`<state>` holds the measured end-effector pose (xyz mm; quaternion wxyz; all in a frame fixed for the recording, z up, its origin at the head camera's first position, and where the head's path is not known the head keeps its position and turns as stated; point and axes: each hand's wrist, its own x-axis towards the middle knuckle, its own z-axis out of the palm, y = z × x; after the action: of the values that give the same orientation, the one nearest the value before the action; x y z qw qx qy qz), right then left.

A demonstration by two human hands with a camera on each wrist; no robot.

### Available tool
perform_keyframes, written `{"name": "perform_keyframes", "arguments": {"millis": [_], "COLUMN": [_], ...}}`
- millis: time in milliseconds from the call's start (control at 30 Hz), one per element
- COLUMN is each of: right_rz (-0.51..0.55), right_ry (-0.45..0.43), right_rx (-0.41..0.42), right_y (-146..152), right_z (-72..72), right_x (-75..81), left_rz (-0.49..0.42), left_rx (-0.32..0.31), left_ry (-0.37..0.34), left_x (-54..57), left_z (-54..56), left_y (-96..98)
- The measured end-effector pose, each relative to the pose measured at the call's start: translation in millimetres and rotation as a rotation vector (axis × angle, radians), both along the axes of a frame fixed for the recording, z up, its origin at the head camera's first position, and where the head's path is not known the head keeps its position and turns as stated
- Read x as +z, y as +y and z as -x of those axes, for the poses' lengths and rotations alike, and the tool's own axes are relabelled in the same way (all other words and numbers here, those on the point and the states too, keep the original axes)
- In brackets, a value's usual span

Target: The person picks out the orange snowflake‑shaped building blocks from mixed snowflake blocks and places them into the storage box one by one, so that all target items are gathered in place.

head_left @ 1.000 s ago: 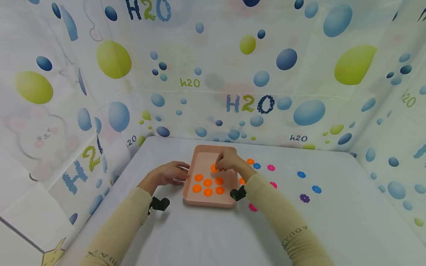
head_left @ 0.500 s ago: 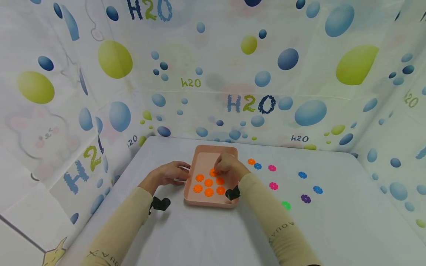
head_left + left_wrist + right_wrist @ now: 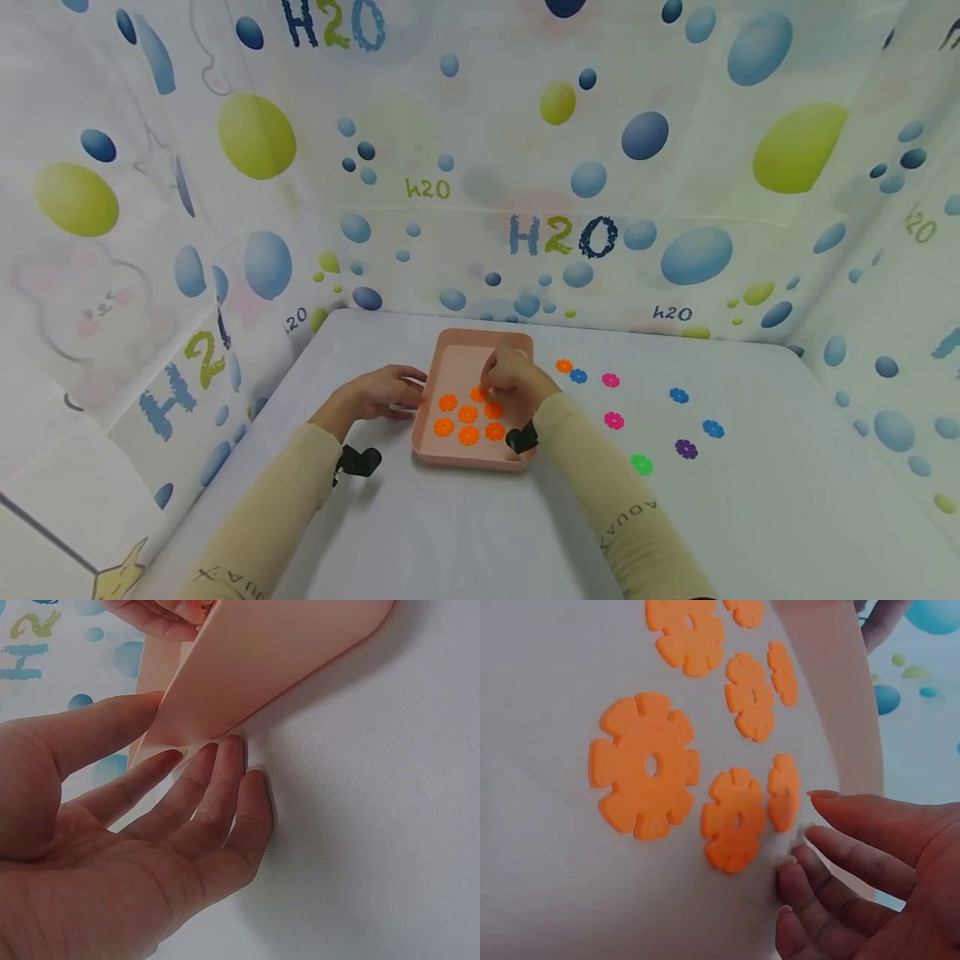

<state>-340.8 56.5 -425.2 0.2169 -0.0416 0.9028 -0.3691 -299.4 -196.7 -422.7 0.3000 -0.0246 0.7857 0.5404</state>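
Note:
A pink rectangular tray holds several flat orange notched discs, flower-shaped with a small centre hole. My right hand is inside the tray at the farthest orange disc. In the right wrist view that disc lies on the tray floor, thumb and index tips just beside it with a gap between them and nothing in it. My left hand is at the tray's left wall; in the left wrist view, the thumb reaches the rim and relaxed fingers lie against the outer wall.
Right of the tray, loose notched discs lie on the white table: an orange one, blue ones, pink ones, a purple one and a green one. A patterned curtain stands behind.
My right hand has moved the orange disc nearer the others in the tray, and its fingers now stand apart from it. The right forearm shifted left, uncovering the green disc. The left hand stays put.

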Motion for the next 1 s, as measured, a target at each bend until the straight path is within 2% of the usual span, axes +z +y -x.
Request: {"name": "perform_keyframes", "arguments": {"millis": [233, 333, 467, 633, 767, 867, 1000], "right_rz": [-0.081, -0.088, -0.077, -0.037, 0.016, 0.001, -0.023], "right_ry": [0.076, 0.136, 0.182, 0.241, 0.218, 0.183, 0.179], "right_rx": [0.143, 0.209, 0.253, 0.290, 0.297, 0.273, 0.259], "right_y": [2, 5, 9, 21, 34, 44, 61], "right_z": [-2.5, -6.0, -11.4, -16.8, -27.7, -38.9, -50.4], "right_x": [19.6, 31.6, 42.4, 47.6, 53.1, 55.4, 53.2], "left_rz": [0.008, 0.010, 0.005, -0.004, -0.010, -0.010, -0.002], "left_rx": [-0.001, -0.009, -0.011, -0.016, -0.013, -0.012, -0.005], "left_ry": [0.000, 0.003, -0.002, -0.006, -0.013, -0.015, -0.018], "left_x": [1.2, 3.9, 6.8, 7.5, 7.4, 5.8, 2.9], "left_z": [1.2, 2.5, 4.1, 5.1, 3.1, 1.4, 1.3], "left_y": [-2.8, -3.6, -3.8, -2.9, -2.2, -0.8, 0.4]}}
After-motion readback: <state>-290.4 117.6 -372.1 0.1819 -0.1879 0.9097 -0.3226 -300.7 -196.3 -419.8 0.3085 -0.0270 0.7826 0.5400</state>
